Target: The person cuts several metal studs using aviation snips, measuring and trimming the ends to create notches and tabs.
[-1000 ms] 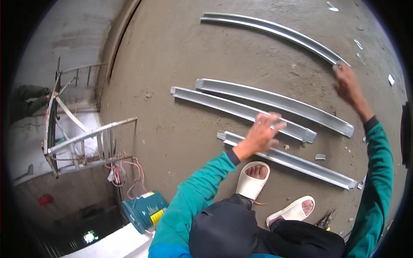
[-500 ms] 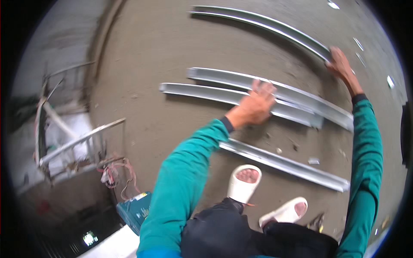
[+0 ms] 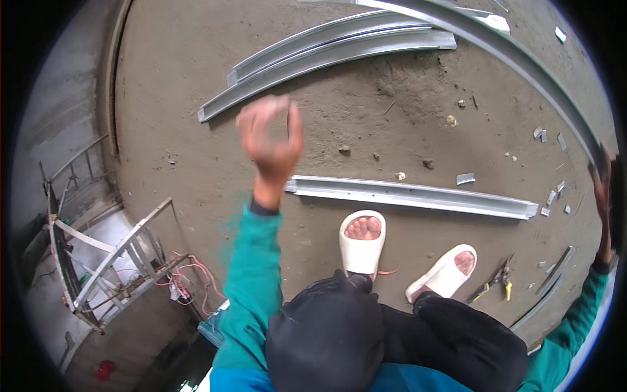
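Observation:
My right hand (image 3: 602, 202) is at the far right, gripping the near end of a long galvanized metal channel (image 3: 522, 55). This channel arcs across the top right of the view, its far end over other channels. My left hand (image 3: 271, 140) is empty and slightly blurred, raised over the floor with fingers loosely curled and the thumb apart. Just beyond it, two metal channels (image 3: 326, 62) lie side by side. A shorter channel (image 3: 411, 193) rests in front of my feet, with its left end close to my left wrist.
Yellow-handled pliers (image 3: 499, 281) lie beside my right sandal (image 3: 443, 274). Metal offcuts (image 3: 552, 197) and small stones dot the dirt floor (image 3: 366, 130). At left stands a metal frame (image 3: 124, 255), with pink cable (image 3: 202, 277) and a teal case (image 3: 212, 326) nearby.
My left hand has come off the middle channels and moved left. My right hand has swung the long channel's near end right and toward me. My view has shifted too.

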`<state>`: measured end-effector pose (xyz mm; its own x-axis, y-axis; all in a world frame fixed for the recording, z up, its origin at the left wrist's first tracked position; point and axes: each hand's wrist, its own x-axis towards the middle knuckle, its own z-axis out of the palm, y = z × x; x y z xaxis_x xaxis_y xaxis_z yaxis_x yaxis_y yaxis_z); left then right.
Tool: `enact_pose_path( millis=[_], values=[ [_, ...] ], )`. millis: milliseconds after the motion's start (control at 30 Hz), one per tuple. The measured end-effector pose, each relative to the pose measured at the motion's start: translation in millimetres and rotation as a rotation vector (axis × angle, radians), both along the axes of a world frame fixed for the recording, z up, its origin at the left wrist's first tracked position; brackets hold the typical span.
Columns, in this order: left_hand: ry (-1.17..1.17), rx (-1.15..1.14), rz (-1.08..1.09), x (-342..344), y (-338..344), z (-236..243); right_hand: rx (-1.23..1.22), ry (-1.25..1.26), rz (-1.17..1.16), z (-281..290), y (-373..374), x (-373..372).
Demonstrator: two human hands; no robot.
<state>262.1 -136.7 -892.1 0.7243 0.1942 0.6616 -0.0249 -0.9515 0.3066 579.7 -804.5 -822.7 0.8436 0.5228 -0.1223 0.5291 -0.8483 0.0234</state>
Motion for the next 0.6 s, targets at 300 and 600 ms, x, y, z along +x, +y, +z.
enact_pose_path(
  millis=[300,600],
  values=[
    [0.305,-0.321,-0.463,-70.2,-157.7,35.7,0.371,0.487,0.082,-70.2,55.5,-222.3],
    [0.672,-0.135,-0.449,-97.0,-157.8,-77.3,0.297,0.472,0.195,-106.7,95.4,-246.6]
  ],
)
